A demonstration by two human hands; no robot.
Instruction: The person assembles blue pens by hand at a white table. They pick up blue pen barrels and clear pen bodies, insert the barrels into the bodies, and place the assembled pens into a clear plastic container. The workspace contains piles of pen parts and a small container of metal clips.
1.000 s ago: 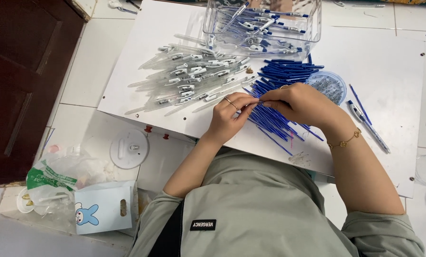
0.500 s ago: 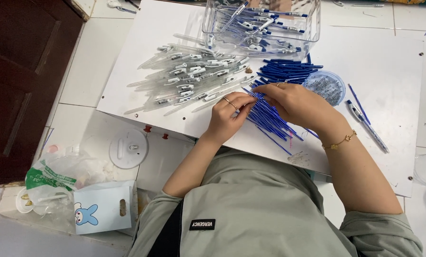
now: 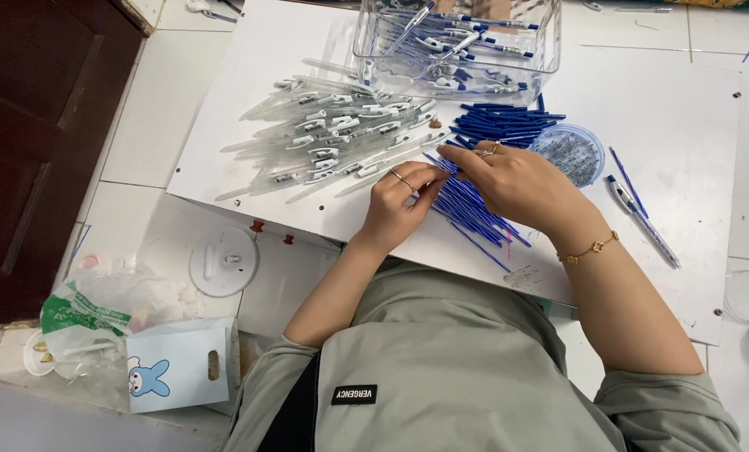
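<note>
Pinched between both sets of my fingertips is one thin blue plastic pen refill [image 3: 438, 164]: my left hand [image 3: 401, 201] curls round its near end, and my right hand [image 3: 521, 184] nips it further along, fingers bent over the heap of loose blue refills [image 3: 475, 213] that lies on the white board [image 3: 684, 125] just under my palms.

Nearest me, off the board's near left corner, a white paper bag with a blue rabbit [image 3: 178, 364] sits on the pale tiled floor [image 3: 153, 117], with a crumpled clear plastic bag [image 3: 107, 305] beside it and a round white lid [image 3: 224, 261] just short of the board's edge. One finished blue-tipped pen [image 3: 642, 219] lies on the board to the right of my right wrist.

Beyond my left hand spreads a pile of clear pen barrels with white clips [image 3: 333, 138]. Beyond my right hand are a neat bundle of blue refills [image 3: 504, 121] and a round clear dish of small parts [image 3: 569, 152]. At the board's far edge stands a clear plastic box of assembled pens [image 3: 458, 42]. Dark wooden furniture [image 3: 31, 142] borders the floor far left.
</note>
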